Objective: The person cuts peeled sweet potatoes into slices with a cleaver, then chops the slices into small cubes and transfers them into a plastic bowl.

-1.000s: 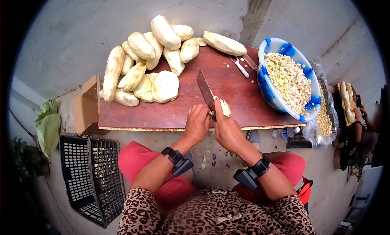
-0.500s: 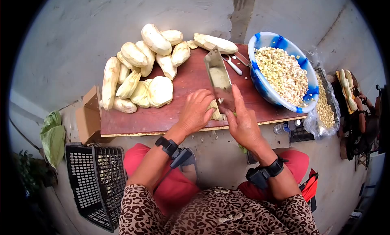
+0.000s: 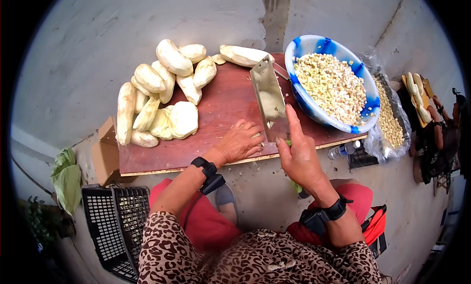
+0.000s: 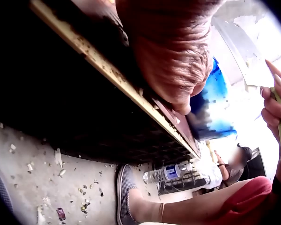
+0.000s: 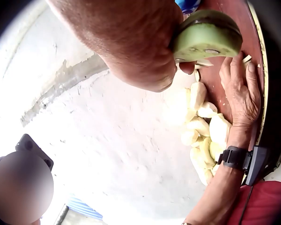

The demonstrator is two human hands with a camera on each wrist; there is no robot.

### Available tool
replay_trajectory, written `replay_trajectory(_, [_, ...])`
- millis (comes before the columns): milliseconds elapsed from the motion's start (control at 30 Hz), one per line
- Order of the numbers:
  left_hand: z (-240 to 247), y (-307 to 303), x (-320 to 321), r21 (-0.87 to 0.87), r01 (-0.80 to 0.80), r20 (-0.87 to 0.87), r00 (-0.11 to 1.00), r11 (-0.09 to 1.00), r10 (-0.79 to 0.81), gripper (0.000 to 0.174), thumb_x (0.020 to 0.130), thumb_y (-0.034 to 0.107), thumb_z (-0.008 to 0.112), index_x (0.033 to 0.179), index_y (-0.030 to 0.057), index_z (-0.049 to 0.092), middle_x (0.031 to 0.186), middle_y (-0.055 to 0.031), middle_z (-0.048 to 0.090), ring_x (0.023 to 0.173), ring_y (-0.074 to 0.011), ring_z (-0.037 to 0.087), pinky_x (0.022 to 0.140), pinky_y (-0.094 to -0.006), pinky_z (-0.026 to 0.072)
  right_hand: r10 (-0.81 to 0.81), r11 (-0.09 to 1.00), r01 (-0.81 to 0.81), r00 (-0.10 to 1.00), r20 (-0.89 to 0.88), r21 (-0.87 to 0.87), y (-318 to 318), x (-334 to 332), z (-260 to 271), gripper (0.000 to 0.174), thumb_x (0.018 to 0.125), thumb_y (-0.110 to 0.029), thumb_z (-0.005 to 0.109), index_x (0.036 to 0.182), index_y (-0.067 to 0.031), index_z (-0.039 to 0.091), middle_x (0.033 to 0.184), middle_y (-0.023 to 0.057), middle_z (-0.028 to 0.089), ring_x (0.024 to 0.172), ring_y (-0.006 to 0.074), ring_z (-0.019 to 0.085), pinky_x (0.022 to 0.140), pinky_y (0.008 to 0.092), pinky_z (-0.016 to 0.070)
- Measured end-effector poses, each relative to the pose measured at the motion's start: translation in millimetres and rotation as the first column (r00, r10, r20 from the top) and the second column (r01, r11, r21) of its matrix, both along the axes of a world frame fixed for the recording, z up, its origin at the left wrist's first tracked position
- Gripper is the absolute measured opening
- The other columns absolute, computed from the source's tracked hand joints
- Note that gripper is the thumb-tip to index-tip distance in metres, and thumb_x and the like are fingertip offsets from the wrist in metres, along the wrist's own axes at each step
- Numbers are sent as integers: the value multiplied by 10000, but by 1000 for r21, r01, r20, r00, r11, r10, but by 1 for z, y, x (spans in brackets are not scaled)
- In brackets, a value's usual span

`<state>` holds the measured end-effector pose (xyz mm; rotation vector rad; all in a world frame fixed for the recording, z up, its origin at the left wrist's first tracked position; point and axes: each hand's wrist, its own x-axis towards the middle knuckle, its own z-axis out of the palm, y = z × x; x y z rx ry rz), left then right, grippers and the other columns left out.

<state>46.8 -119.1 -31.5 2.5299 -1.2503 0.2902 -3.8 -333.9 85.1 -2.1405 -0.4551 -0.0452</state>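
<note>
My right hand (image 3: 300,159) grips a cleaver (image 3: 269,95) by its green handle (image 5: 208,40), index finger straight along the blade. The wide blade leans over the tabletop, pale bits stuck to its face. Left of it, my left hand (image 3: 239,141) rests on the red-brown table (image 3: 216,117) near the front edge, fingers spread. A small pale cut piece (image 3: 257,135) shows at its fingertips; the hand hides anything beneath it. Long, pale peeled vegetables (image 3: 174,58) are heaped at the back left, with thick round slices (image 3: 183,120) in front of them.
A blue-and-white basin (image 3: 306,105) of diced pale cubes stands at the table's right end. Beyond it sits a plastic-lined crate (image 3: 390,119) of more cubes. A water bottle (image 3: 343,150) is below the right edge, a black crate (image 3: 115,225) at lower left. Another person sits far right.
The cleaver has come up from beside the left fingers and turned its flat face to view. My left hand has gone from curled by the pale pieces to spread on the table.
</note>
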Motion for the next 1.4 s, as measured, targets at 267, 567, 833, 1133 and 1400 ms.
replay_trajectory(267, [-11,-21,-14,-128,-679,95,717,723,690,260,867,314,679,1030,113,653,997,-82,561,1009,-280,518,898,-452,375,2,995,-1,1000,11,-96,6,4,-17,786,880,-20,576,1535,21,144,768,303,642,716,502,625,662,573,470])
replay_trajectory(567, [11,10,-13,32,-592,-68,803,806,592,656,825,473,711,1330,90,541,1254,-132,557,1198,-323,486,1021,-471,335,9,895,-80,987,-162,-439,20,4,-42,763,871,-49,532,1534,25,161,890,287,678,815,450,674,743,518,535])
replay_trajectory(833, [-18,26,-16,-242,-545,-119,838,803,533,582,857,309,701,1309,-1,505,1284,-211,536,1241,-389,466,1071,-480,332,68,880,-116,991,-119,-461,31,-1,-62,791,832,-28,532,1533,39,170,893,272,685,812,440,684,767,511,544])
replay_trajectory(1133, [-25,-5,-33,-362,-671,-192,733,647,652,550,812,185,733,1267,-19,501,1249,-205,524,1214,-388,465,1041,-499,337,58,872,-96,994,-94,-479,42,3,-59,794,821,-47,552,1529,28,201,892,286,685,817,435,691,748,512,549])
replay_trajectory(1400, [-28,-10,-38,-356,-704,-205,700,614,684,607,807,176,736,1307,-48,472,1275,-212,510,1221,-392,453,1042,-497,333,132,856,-124,991,-21,-502,44,-2,-63,785,814,-32,551,1524,31,224,872,304,673,773,438,690,718,512,554])
